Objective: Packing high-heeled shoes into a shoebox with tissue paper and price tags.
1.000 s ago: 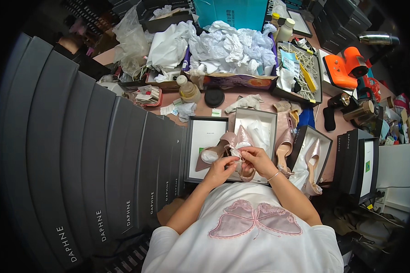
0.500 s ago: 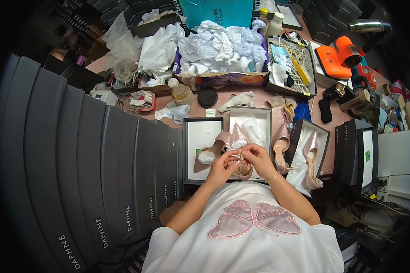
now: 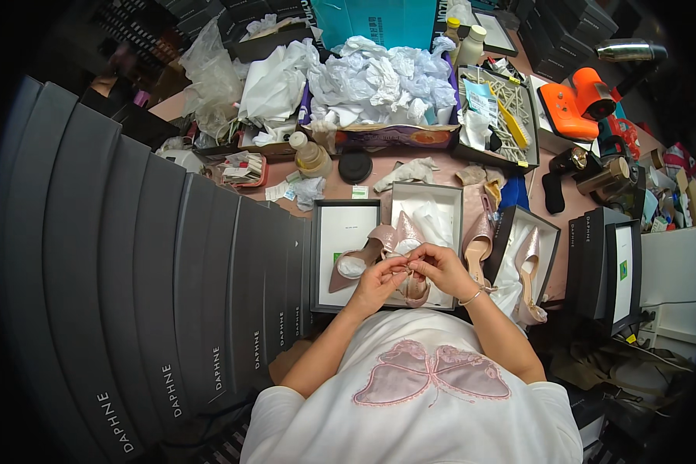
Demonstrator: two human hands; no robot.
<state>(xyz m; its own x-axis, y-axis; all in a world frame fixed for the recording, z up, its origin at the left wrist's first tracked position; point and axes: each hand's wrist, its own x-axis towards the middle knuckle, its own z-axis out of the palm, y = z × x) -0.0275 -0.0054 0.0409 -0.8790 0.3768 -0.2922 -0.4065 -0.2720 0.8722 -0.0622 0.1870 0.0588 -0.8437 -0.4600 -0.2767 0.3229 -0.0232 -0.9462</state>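
Note:
A glittery pink pointed shoe (image 3: 407, 226) lies with its toe away from me in an open shoebox (image 3: 428, 188) with white tissue. Over its middle, the fingertips of my left hand (image 3: 375, 286) and my right hand (image 3: 441, 272) meet, both pinching what looks like its thin strap. My fingers partly cover the strap and the shoe's middle. Left of it, a matching shoe (image 3: 338, 279) with white paper in it rests across a white-lined box lid (image 3: 346, 207). Two more such shoes are at the right: one (image 3: 479, 246) beside the box, another (image 3: 527, 267) in a tilted shoebox (image 3: 547, 224).
Dark shoeboxes (image 3: 155, 255) are stacked high on my left; others (image 3: 588, 255) stand at right. At the back are a carton of crumpled tissue (image 3: 383, 81), a tray of sticks with a yellow brush (image 3: 512, 125), a glue-like bottle (image 3: 311, 157) and an orange tool (image 3: 568, 108).
My fingertips have drawn closer together over the strap, and my right hand has turned slightly. The shoes and boxes stay where they were; the view has shifted a little.

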